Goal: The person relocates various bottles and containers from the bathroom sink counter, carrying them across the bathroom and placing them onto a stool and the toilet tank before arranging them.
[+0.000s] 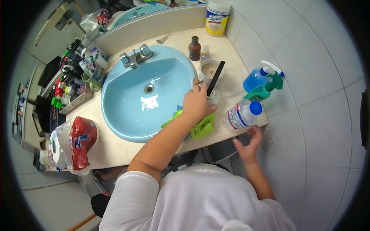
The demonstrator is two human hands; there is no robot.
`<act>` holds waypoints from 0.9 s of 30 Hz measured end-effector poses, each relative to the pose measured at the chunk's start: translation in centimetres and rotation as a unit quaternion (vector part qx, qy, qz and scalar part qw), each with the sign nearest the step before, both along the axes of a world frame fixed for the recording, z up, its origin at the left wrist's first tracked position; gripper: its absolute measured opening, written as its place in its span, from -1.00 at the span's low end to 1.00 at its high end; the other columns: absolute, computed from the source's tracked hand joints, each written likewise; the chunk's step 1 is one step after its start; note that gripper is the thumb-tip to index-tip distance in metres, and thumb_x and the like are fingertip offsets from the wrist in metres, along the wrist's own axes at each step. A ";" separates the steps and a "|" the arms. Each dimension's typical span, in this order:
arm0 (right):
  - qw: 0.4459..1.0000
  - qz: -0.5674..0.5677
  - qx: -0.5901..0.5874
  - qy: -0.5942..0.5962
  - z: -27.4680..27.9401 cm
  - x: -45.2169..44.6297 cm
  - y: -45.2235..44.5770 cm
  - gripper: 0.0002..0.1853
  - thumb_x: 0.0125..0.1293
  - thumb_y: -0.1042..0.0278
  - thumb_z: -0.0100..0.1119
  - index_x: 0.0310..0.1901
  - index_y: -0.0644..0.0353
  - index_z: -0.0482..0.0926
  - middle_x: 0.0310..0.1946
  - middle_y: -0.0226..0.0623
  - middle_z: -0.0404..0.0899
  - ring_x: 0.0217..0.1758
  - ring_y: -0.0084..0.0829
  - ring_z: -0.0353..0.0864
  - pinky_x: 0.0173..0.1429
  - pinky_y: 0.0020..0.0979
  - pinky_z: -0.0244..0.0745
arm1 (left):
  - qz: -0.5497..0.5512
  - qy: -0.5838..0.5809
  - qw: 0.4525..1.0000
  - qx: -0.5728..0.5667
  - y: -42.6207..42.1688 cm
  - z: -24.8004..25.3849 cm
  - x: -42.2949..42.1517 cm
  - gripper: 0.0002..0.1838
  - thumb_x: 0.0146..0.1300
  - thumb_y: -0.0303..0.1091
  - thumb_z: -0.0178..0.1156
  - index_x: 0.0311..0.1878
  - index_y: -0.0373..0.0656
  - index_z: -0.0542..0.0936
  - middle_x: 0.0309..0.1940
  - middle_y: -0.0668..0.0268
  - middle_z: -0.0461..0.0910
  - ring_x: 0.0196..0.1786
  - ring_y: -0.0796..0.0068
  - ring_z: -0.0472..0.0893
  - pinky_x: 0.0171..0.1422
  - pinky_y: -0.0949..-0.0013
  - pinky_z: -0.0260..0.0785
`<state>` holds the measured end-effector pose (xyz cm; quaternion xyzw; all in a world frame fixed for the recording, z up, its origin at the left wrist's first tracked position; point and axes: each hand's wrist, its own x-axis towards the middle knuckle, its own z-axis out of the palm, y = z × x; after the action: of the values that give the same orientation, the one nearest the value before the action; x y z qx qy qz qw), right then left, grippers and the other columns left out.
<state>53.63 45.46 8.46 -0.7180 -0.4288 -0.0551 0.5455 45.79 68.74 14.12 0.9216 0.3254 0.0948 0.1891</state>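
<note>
Sink [127, 104] taken as reference: light blue, faucet [135, 58] at its far rim. Left hand [195, 103] is just right of the sink, wrist over a green cloth [203, 126] that lies partly on the sink's near right rim. Fingers bent and bunched; cannot tell whether they grip anything. At their tips, by the sink's right rim: a small brown item [196, 81]. Right of the sink, near the thumb: clear cup [215, 98], partly hidden, and a slanted black stick [217, 77]. White cup [204, 77] with beige contents is also right of the sink. Right hand [249, 144] is well right of the sink: fingers loosely spread, nothing grasped, beside a blue-capped bottle [237, 116]; contact unclear. Red pack [82, 142] is left of the sink, near side.
</note>
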 end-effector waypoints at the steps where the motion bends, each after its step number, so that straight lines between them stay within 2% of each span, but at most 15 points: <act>1: 1.000 0.004 -0.015 -0.016 0.5 -0.8 0.8 -0.31 -0.11 0.32 0.35 0.05 0.26 0.18 -0.08 -0.16 0.27 -0.11 -0.34 0.31 -0.05 -0.38 0.29 | 0.010 0.014 1.000 -0.015 -0.2 0.1 0.0 -0.11 -0.33 -0.07 0.41 0.13 -0.17 0.23 -0.02 0.03 0.35 -0.04 0.10 0.45 0.01 0.20 0.32; 2: 1.000 -0.006 -0.016 -0.014 0.4 -1.0 1.4 -0.31 -0.11 0.32 0.35 0.05 0.26 0.18 -0.08 -0.16 0.27 -0.11 -0.34 0.31 -0.05 -0.38 0.29 | 0.000 0.015 1.000 -0.016 -0.2 -0.2 0.0 -0.11 -0.33 -0.07 0.41 0.13 -0.17 0.23 -0.02 0.03 0.35 -0.04 0.10 0.45 0.01 0.20 0.32; 4: 0.993 -0.046 -0.086 0.065 -0.2 -0.6 2.7 -0.32 -0.12 0.35 0.33 0.04 0.26 0.19 -0.19 -0.23 0.30 -0.22 -0.39 0.36 -0.15 -0.40 0.31 | 0.010 -0.022 0.999 -0.026 0.0 -1.0 0.2 -0.16 -0.31 -0.11 0.39 0.10 -0.20 0.25 -0.05 0.05 0.34 -0.07 0.05 0.46 -0.03 0.19 0.36; 7: 0.990 -0.055 -0.126 0.011 -1.0 1.1 3.2 -0.34 -0.12 0.37 0.33 0.03 0.28 0.19 -0.25 -0.29 0.32 -0.32 -0.44 0.39 -0.21 -0.41 0.31 | -0.007 -0.048 0.999 -0.022 0.1 -1.3 0.1 -0.16 -0.30 -0.12 0.38 0.10 -0.21 0.24 -0.04 0.06 0.32 -0.08 0.05 0.46 -0.05 0.19 0.38; 9: 0.992 -0.074 -0.098 0.013 -1.5 2.0 3.5 -0.34 -0.10 0.38 0.32 0.05 0.28 0.20 -0.23 -0.28 0.34 -0.35 -0.45 0.40 -0.22 -0.43 0.31 | -0.020 -0.053 0.998 -0.027 0.0 -1.2 0.0 -0.17 -0.30 -0.13 0.37 0.10 -0.21 0.24 -0.04 0.07 0.32 -0.08 0.05 0.46 -0.05 0.19 0.38; 15: 0.991 -0.080 -0.070 0.077 -0.4 2.9 4.4 -0.24 -0.12 0.36 0.35 0.13 0.24 0.14 -0.09 -0.27 0.34 -0.29 -0.48 0.41 -0.20 -0.44 0.31 | -0.050 -0.099 0.994 -0.016 -0.1 -0.7 -0.1 -0.17 -0.29 -0.13 0.37 0.11 -0.18 0.25 -0.06 0.09 0.33 -0.08 0.08 0.46 -0.05 0.20 0.37; 20: 0.985 -0.109 -0.053 0.125 -0.5 1.3 3.9 -0.12 -0.16 0.35 0.39 0.19 0.20 0.06 0.06 -0.25 0.24 -0.16 -0.44 0.38 -0.17 -0.42 0.30 | -0.066 -0.108 0.991 -0.043 -0.2 1.1 -0.3 -0.19 -0.29 -0.14 0.37 0.10 -0.14 0.26 -0.08 0.10 0.34 -0.08 0.10 0.45 -0.04 0.20 0.36; 22: 0.983 -0.097 -0.060 0.142 -0.5 1.0 3.9 -0.11 -0.17 0.34 0.39 0.20 0.20 0.04 0.07 -0.24 0.24 -0.14 -0.43 0.38 -0.18 -0.42 0.30 | -0.084 -0.142 0.986 -0.030 -0.3 1.3 -0.6 -0.21 -0.29 -0.15 0.37 0.08 -0.13 0.27 -0.10 0.11 0.35 -0.09 0.10 0.45 -0.05 0.21 0.36; 27: 0.983 -0.068 -0.058 0.159 -0.7 0.9 3.9 -0.12 -0.18 0.31 0.41 0.17 0.22 0.07 0.09 -0.23 0.23 -0.10 -0.41 0.38 -0.18 -0.43 0.31 | -0.087 -0.133 0.987 -0.029 -0.5 2.8 -1.7 -0.21 -0.29 -0.15 0.37 0.08 -0.13 0.27 -0.08 0.10 0.35 -0.09 0.09 0.44 -0.05 0.22 0.35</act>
<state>54.54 49.40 7.76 -0.7756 -0.2890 0.0476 0.5591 44.13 68.25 16.97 0.9197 0.2186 0.1905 0.2647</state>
